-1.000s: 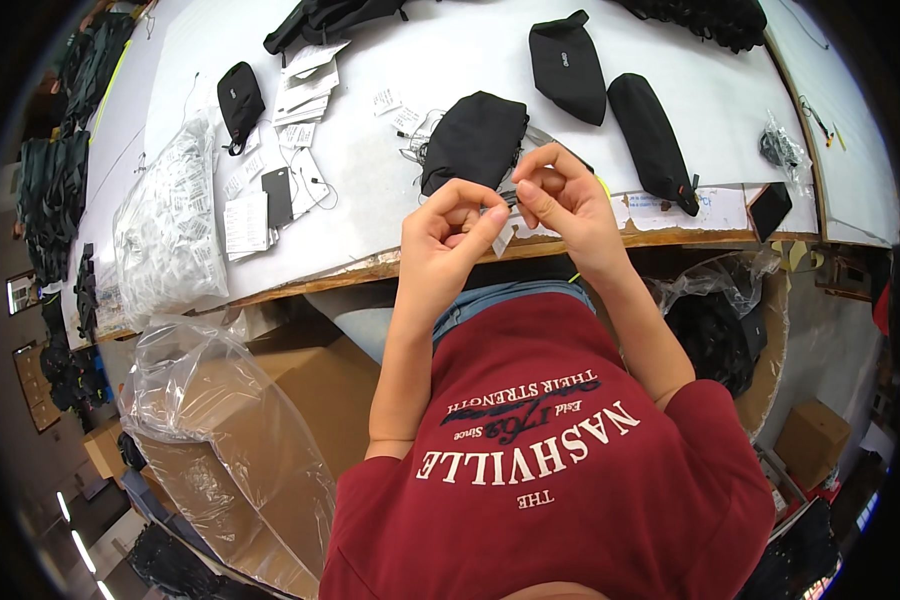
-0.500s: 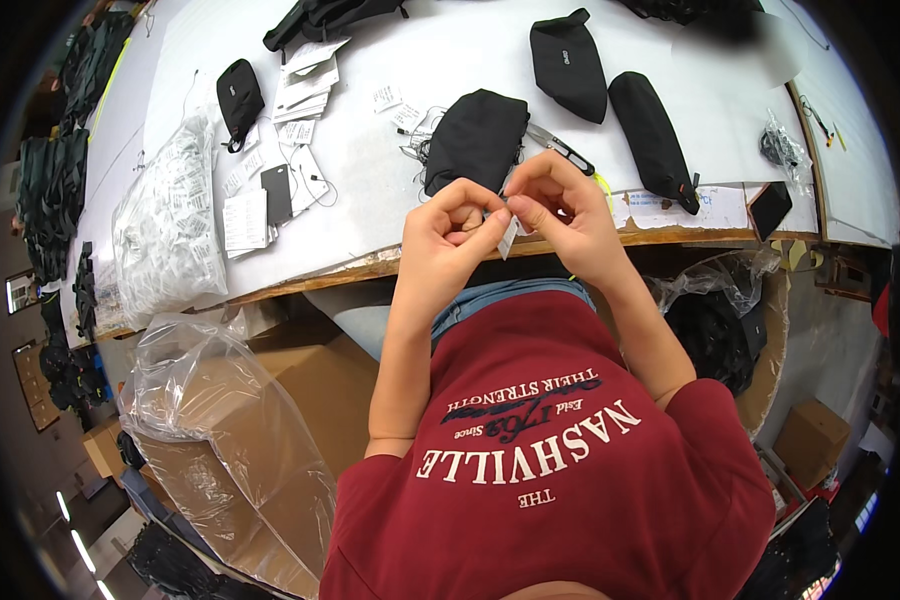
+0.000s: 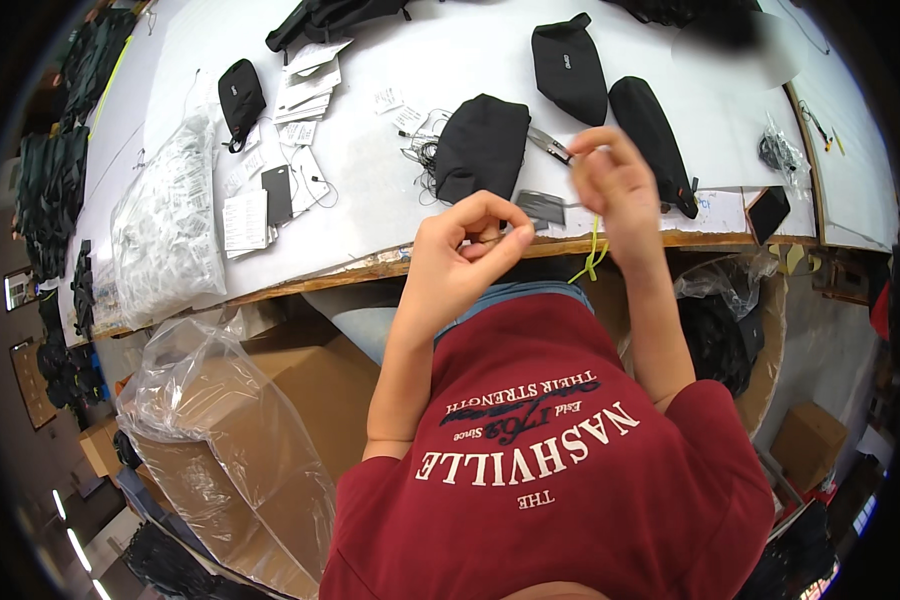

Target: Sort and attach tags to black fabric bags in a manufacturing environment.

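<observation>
4 separate black pouches (image 3: 569, 72) lie on 1 white table (image 3: 370, 185), with 1 dark tag (image 3: 541, 207) near its edge. The right hand (image 3: 618, 185), beside the left hand (image 3: 467, 243) a moment ago, is blurred and apart toward 2 o'clock, its grip impossible to tell. From the left hand's closed pinch, contents unclear, the tag is at 1 o'clock, the nearest pouch (image 3: 482, 148) at 11.

Central pouch (image 3: 482, 150) looked matt cloth; table edge (image 3: 370, 268) rough wood; cards (image 3: 245, 222) smooth paper; clear bag (image 3: 185, 365) glossy, creased plastic; carton (image 3: 325, 385) matt cardboard.
</observation>
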Available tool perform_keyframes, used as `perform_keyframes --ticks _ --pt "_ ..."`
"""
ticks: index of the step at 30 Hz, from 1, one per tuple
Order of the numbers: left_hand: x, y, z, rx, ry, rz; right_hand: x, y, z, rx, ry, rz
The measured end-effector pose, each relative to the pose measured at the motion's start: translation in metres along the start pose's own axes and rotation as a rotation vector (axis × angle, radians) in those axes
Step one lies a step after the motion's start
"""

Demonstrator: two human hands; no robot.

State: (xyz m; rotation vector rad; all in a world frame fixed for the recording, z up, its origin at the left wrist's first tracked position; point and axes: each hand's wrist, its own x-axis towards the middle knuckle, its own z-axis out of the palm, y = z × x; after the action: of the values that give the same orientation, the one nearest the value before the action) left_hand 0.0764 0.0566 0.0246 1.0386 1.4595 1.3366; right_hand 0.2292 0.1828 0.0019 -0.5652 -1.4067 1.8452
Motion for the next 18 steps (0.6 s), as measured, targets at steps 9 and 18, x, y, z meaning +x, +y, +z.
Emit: perform_keyframes --ticks 9,18 --pt "-0.001 0.014 0.017 -0.011 -0.314 0.269 -0.015 0.094 -0.048 0.442 -0.062 0.782" --pt "-0.014 0.019 -0.006 0.155 -0.047 0.353 0.011 0.045 -0.013 -0.13 -0.134 0.352"
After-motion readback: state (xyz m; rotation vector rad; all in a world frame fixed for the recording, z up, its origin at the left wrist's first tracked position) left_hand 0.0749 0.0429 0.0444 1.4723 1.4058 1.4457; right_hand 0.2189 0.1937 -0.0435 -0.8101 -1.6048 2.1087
